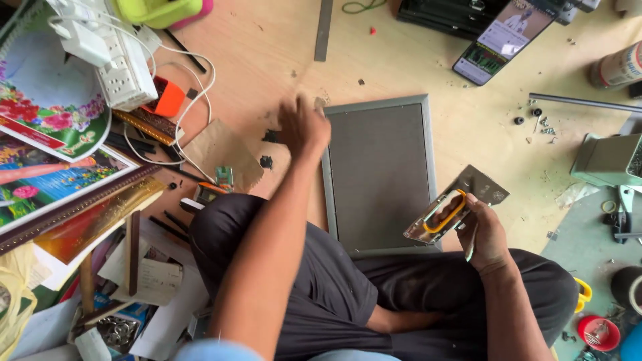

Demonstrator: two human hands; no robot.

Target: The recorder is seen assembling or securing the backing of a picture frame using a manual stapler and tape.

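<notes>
Grey picture frame (380, 175): face-down on floor ahead of crossed legs, back exposed for fastening. Right hand (483, 235) just right of frame, gripping metal staple gun (455, 204) (yellow lever). Left hand (302, 126) at frame's upper-left corner, blurred; apparently unclenched, holding nothing.

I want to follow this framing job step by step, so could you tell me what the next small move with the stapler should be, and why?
Probably bring the metal stapler down to the edge of the grey frame. The right hand holds it lifted off the frame's right side, clear of the backing, while the left hand is at the frame's upper left corner, seemingly steadying it. The left hand is blurred, so its contact is uncertain.
</notes>
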